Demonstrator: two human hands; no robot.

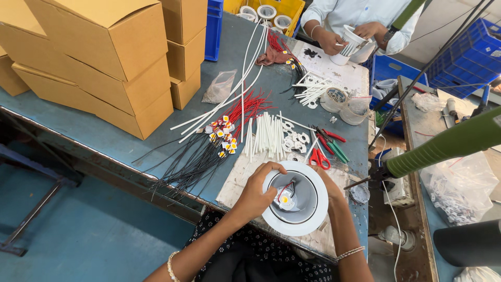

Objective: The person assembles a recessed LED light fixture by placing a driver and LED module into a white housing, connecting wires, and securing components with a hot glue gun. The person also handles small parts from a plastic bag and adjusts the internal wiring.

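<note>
The left hand and right hand grip the white downlight housing; steadying its rim should keep the inner wires untangled

both hands curled inward – left hand fingers bent, right hand apparently gripping, mostly hidden.

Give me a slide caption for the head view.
Both hands, left hand and right hand, hold a white lamp housing beside red-black wire bundles.
</note>
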